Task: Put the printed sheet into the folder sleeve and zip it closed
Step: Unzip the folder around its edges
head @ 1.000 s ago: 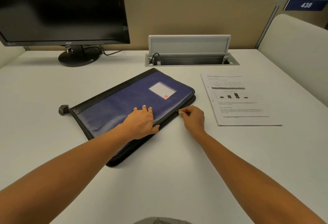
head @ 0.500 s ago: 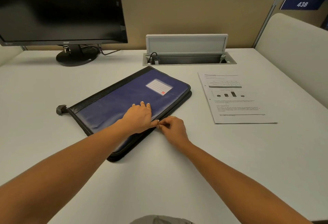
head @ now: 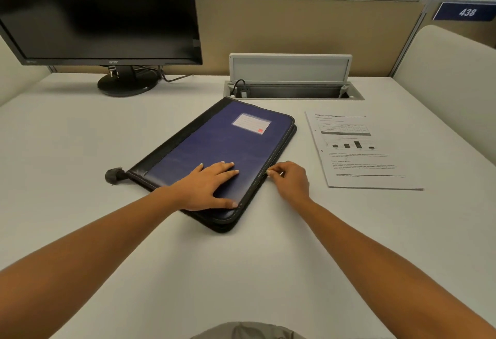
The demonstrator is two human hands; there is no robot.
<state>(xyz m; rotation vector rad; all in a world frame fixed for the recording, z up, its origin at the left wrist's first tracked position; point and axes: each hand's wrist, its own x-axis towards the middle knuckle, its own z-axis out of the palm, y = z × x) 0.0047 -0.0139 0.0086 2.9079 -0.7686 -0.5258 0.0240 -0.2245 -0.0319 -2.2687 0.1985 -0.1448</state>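
A blue zip folder point(head: 228, 148) with a black spine and a white label lies at an angle on the white desk point(head: 241, 271). My left hand point(head: 206, 187) rests flat on its near end, fingers spread. My right hand point(head: 291, 181) is at the folder's right edge, thumb and forefinger pinched on the zipper pull point(head: 268, 173), about halfway along that edge. The printed sheet point(head: 359, 161), with a table, a bar chart and text, lies flat on the desk to the right of the folder, apart from both hands.
A black monitor point(head: 107, 11) stands at the back left. An open cable box point(head: 292, 91) sits in the desk just behind the folder. A tan partition point(head: 295, 29) closes the back, and a padded divider point(head: 451, 75) the right. A grey tab point(head: 114, 176) sticks out of the folder's left corner.
My right hand slid its pinch toward me along the folder's right edge. The folder has turned a little, its near corner swinging right. My left hand now lies flatter, nearer the near edge.
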